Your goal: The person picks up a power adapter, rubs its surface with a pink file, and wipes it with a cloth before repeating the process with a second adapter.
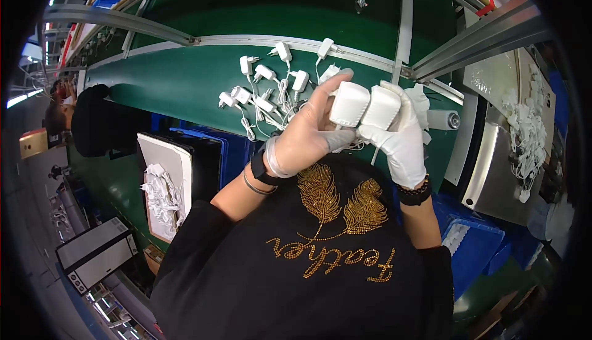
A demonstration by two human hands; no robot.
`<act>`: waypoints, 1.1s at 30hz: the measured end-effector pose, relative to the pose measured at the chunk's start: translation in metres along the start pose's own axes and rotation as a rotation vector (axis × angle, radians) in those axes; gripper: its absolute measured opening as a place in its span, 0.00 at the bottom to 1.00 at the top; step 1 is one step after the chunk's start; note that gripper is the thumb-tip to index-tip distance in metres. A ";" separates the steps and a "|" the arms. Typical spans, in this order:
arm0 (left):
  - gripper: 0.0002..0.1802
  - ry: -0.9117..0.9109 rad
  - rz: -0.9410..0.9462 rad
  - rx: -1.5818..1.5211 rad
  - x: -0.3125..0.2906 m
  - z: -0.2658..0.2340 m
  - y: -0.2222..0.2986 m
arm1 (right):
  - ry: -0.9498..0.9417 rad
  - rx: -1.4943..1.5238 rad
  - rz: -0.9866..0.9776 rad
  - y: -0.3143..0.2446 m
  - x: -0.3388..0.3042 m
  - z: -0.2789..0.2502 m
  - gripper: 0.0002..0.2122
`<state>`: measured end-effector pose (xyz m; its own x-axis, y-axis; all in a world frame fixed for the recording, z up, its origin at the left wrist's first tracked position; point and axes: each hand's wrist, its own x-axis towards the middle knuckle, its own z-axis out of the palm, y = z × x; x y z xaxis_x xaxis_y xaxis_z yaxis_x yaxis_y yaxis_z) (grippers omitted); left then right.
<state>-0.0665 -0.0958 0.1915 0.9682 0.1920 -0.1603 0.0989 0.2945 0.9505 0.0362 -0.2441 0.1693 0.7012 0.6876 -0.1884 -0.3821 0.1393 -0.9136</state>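
Above the green table, my left hand (302, 141), in a thin see-through glove, is closed with thumb and fingers around a white power adapter (349, 104). Right beside it is a second white power adapter (380, 108), gripped by my right hand (404, 144) in a white glove. The two housings sit side by side, nearly touching, broad faces up. Their pins are hidden from view. Beyond my left hand lies a loose group of white adapters with plug pins (265, 72) and coiled cords. Crumpled white material (420, 101) lies behind my right hand.
A silver cylinder (443, 120) lies right of my right hand. Farther right are a metal machine (487, 164) and a heap of white corded adapters (529, 133). A tray (144, 155) of adapters is at left, blue bins (475, 226) lower right. A dark-clothed person (92, 124) sits far left.
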 end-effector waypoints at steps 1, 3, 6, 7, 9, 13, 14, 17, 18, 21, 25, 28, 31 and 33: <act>0.46 0.000 -0.009 -0.020 -0.001 0.002 0.000 | 0.029 -0.020 0.001 0.001 -0.001 -0.001 0.36; 0.45 -0.008 -0.022 -0.063 -0.002 0.006 -0.001 | 0.053 -0.019 -0.026 0.006 -0.004 -0.004 0.35; 0.43 0.006 -0.031 -0.090 -0.002 0.007 -0.006 | 0.093 -0.021 -0.078 0.013 -0.010 -0.005 0.33; 0.41 0.016 -0.035 -0.104 -0.002 0.007 -0.008 | 0.094 -0.007 -0.058 0.013 -0.012 -0.004 0.32; 0.40 0.010 -0.033 -0.109 -0.004 0.004 -0.013 | 0.095 0.019 -0.018 0.014 -0.015 -0.003 0.30; 0.35 0.013 -0.009 -0.120 -0.006 0.003 -0.021 | 0.093 0.021 -0.097 0.023 -0.021 -0.005 0.30; 0.35 0.020 0.014 -0.114 -0.007 0.003 -0.023 | 0.097 0.018 -0.099 0.024 -0.021 -0.005 0.30; 0.35 0.035 0.047 -0.114 -0.008 0.004 -0.024 | 0.072 0.035 -0.149 0.025 -0.021 -0.003 0.29; 0.36 0.048 0.056 -0.117 -0.008 0.003 -0.024 | 0.074 0.033 -0.150 0.024 -0.021 -0.003 0.29; 0.36 0.054 0.053 -0.129 -0.006 0.004 -0.024 | 0.072 0.013 -0.123 0.020 -0.020 -0.003 0.29; 0.36 0.058 0.033 -0.126 -0.006 0.003 -0.022 | 0.065 -0.031 -0.120 0.018 -0.021 -0.004 0.29; 0.36 0.081 0.052 -0.088 -0.006 0.001 -0.015 | 0.038 0.008 -0.070 0.008 -0.020 -0.006 0.29; 0.32 0.118 0.150 -0.204 -0.001 -0.018 0.000 | 0.097 0.008 -0.078 -0.007 -0.023 -0.015 0.30; 0.32 0.172 0.196 -0.175 0.000 -0.024 0.007 | 0.213 -0.026 -0.155 -0.017 -0.021 -0.018 0.32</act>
<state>-0.0713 -0.0715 0.1921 0.9103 0.4124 -0.0351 -0.1414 0.3898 0.9100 0.0387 -0.2736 0.1826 0.8622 0.4933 -0.1150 -0.2466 0.2104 -0.9460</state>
